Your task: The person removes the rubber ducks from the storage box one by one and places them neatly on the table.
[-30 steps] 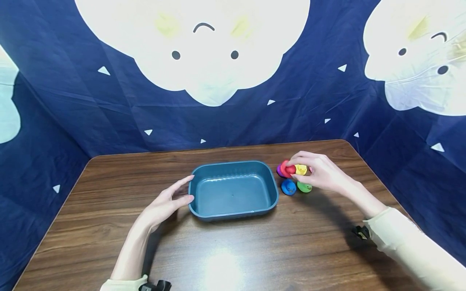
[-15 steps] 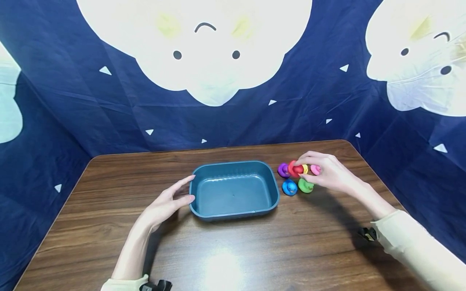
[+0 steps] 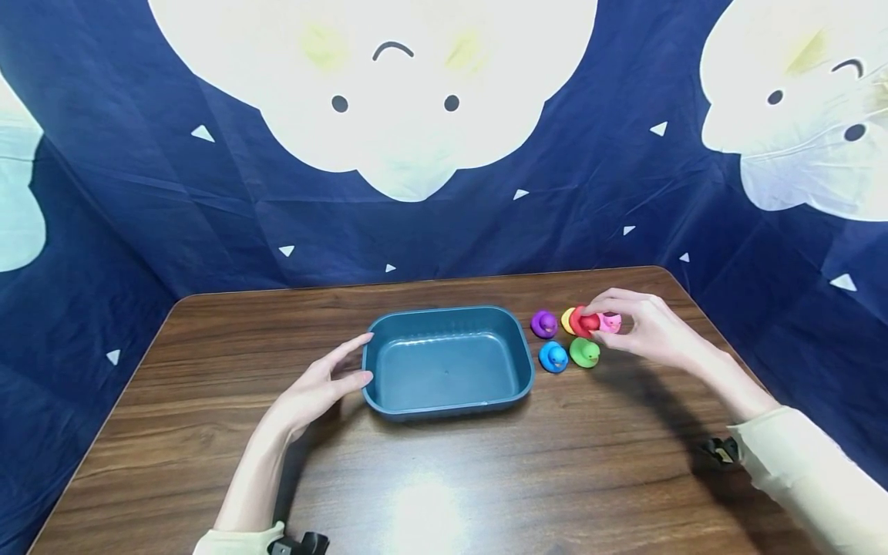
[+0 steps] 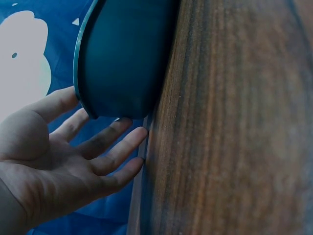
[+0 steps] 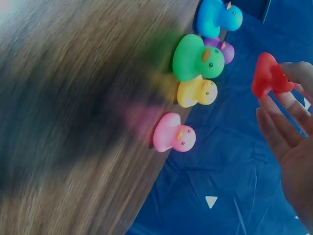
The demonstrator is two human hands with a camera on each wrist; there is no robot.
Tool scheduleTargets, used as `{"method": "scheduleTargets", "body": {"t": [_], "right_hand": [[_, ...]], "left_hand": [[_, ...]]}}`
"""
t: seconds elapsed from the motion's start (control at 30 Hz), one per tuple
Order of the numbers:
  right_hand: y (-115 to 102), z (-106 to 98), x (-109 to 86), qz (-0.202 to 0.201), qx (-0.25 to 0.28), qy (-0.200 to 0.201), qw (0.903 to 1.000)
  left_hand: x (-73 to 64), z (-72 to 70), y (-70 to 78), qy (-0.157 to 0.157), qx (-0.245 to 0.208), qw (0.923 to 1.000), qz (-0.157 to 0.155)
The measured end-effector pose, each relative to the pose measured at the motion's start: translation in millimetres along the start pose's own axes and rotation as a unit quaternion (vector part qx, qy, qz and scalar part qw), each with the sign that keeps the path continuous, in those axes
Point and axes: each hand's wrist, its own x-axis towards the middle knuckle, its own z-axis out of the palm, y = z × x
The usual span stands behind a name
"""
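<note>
My right hand (image 3: 645,327) pinches a red rubber duck (image 5: 266,76) between thumb and fingers, raised above the table. Below it in the head view, the red duck partly covers a yellow duck (image 3: 567,320) and a pink duck (image 3: 610,323). Purple (image 3: 544,324), blue (image 3: 553,358) and green ducks (image 3: 584,352) stand on the table to its left. An unfilled teal plastic bin (image 3: 444,374) sits left of the ducks. My left hand (image 3: 315,395) touches the bin's left end, its fingers extended; the left wrist view shows fingertips against the bin's rim (image 4: 77,73).
The wooden table (image 3: 472,478) has a bright glare spot near its front. A dark blue cloth (image 3: 229,223) with white cloud faces rises behind the table and along both sides. Black straps circle both sleeves at the wrists.
My right hand has carried the red duck rightward, from over the purple duck past the yellow one toward the pink one. My left hand stays at the bin.
</note>
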Motion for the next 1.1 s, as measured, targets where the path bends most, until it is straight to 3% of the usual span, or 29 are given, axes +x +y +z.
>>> {"method": "scheduleTargets", "body": {"t": [0.63, 0.87, 1.1], "right_hand": [[18, -10, -22.7, 0.039, -0.029, 0.002, 0.9988], [24, -12, -31.7, 0.037, -0.057, -0.003, 0.9977], [29, -12, -39.3, 0.027, -0.053, -0.012, 0.9981]], "left_hand": [[0.1, -0.1, 0.2, 0.001, 0.004, 1.0000, -0.005], [-0.2, -0.4, -0.5, -0.002, 0.001, 1.0000, -0.003], [-0.1, -0.2, -0.9, -0.002, -0.001, 1.0000, -0.002]]}}
